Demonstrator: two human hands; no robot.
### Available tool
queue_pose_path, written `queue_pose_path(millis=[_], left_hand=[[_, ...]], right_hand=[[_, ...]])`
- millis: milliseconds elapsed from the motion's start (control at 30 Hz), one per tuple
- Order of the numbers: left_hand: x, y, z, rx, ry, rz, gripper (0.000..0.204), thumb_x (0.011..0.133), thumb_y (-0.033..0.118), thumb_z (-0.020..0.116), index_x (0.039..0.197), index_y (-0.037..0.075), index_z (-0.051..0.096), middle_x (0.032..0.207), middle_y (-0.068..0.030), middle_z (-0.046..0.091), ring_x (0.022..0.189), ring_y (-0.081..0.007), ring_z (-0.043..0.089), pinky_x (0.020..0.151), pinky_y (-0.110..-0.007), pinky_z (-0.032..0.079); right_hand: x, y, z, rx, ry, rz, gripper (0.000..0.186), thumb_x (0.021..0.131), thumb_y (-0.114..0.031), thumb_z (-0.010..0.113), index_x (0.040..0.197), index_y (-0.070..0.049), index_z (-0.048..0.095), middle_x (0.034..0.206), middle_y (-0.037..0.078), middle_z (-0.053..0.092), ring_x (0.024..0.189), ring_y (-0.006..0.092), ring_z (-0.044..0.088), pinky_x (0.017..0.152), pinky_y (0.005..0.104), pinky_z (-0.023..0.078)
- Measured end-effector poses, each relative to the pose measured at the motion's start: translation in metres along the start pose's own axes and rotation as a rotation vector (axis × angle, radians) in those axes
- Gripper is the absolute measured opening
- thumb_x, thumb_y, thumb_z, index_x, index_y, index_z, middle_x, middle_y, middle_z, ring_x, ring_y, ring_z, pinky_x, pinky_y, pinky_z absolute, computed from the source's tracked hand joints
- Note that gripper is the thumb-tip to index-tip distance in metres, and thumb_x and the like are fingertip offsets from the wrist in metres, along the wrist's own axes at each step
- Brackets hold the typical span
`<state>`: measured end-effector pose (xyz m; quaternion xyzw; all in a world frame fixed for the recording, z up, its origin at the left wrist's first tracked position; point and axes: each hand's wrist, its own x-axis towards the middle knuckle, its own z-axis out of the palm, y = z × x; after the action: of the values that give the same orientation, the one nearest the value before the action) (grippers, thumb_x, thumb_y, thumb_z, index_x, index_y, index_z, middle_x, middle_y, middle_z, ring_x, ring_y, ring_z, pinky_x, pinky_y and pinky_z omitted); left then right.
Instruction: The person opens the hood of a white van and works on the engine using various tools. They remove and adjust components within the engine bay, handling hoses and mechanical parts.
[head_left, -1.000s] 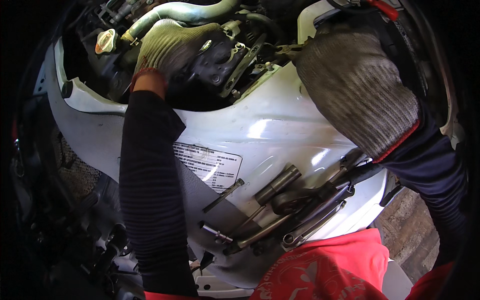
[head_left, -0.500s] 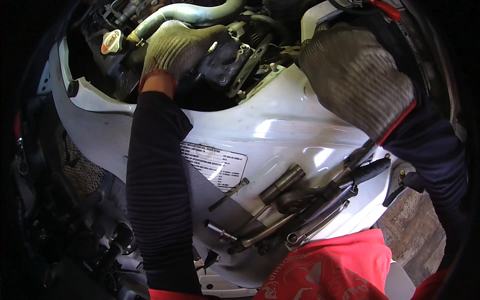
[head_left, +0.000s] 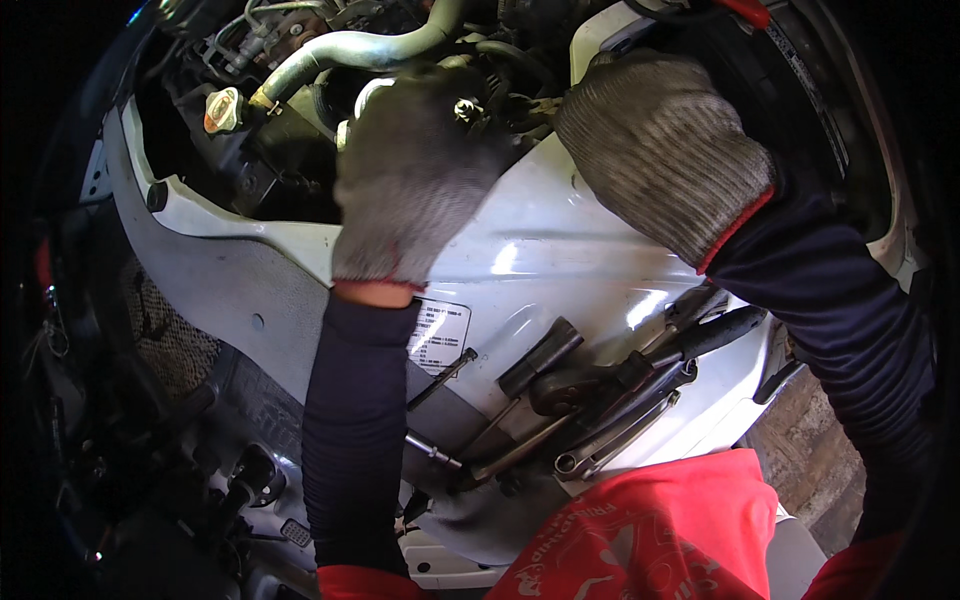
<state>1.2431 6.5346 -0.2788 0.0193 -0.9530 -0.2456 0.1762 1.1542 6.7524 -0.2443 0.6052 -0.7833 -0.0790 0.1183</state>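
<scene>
My left hand point(head_left: 415, 180), in a grey knit glove with a red cuff, reaches over the front edge of the engine bay. Its fingers are smeared by motion and partly in shadow, so any grip is hidden. Just past them a small shiny metal fitting point(head_left: 466, 109) catches the light. My right hand point(head_left: 660, 155), gloved alike, lies back-up over the white body panel point(head_left: 540, 245) at the bay's right edge. Its fingers bend down out of sight, and what they touch cannot be seen.
A thick pale hose point(head_left: 360, 48) curves across the bay beside a metal cap point(head_left: 223, 110). On the panel nearer me lie a ratchet point(head_left: 570, 388), a dark socket point(head_left: 540, 357), a wrench point(head_left: 620, 435) and an extension bar point(head_left: 432, 449). My red shirt point(head_left: 650, 530) is close to them.
My left hand has moved right and nearer to me, now covering where a dark metal part and bracket showed. My right hand has shifted slightly left in the picture. The view itself has moved a little.
</scene>
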Motion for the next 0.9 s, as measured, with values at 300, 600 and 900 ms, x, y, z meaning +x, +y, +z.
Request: queue_pose_path(millis=[300, 600, 900], left_hand=[[0.034, -0.02, -0.003, 0.324, -0.585, 0.24, 0.034, 0.096, 0.025, 0.057, 0.118, 0.007, 0.075, 0.114, -0.0179, 0.076, 0.105, -0.0363, 0.075, 0.092, -0.049, 0.059], [0.026, 0.001, 0.021, 0.309, -0.443, -0.092, 0.022, 0.086, 0.024, 0.068, 0.099, 0.012, 0.08, 0.097, -0.0141, 0.077, 0.095, -0.0342, 0.076, 0.08, -0.048, 0.061], [0.014, -0.006, 0.031, 0.219, -0.241, -0.177, 0.031, 0.087, 0.032, 0.067, 0.108, 0.013, 0.08, 0.1, -0.0152, 0.077, 0.097, -0.0375, 0.074, 0.083, -0.049, 0.059]], right_hand=[[0.016, -0.014, -0.015, -0.257, -0.229, 0.116, 0.024, 0.082, -0.024, 0.069, 0.097, -0.005, 0.074, 0.091, 0.018, 0.072, 0.085, 0.0321, 0.072, 0.071, 0.049, 0.057], [0.023, -0.015, -0.011, -0.204, -0.067, 0.156, 0.017, 0.078, -0.025, 0.071, 0.08, -0.008, 0.076, 0.07, 0.012, 0.067, 0.068, 0.0301, 0.07, 0.059, 0.0491, 0.054], [0.029, -0.011, -0.018, -0.102, -0.15, 0.207, 0.018, 0.081, -0.024, 0.07, 0.086, -0.008, 0.078, 0.076, 0.014, 0.071, 0.072, 0.031, 0.072, 0.065, 0.0492, 0.056]])
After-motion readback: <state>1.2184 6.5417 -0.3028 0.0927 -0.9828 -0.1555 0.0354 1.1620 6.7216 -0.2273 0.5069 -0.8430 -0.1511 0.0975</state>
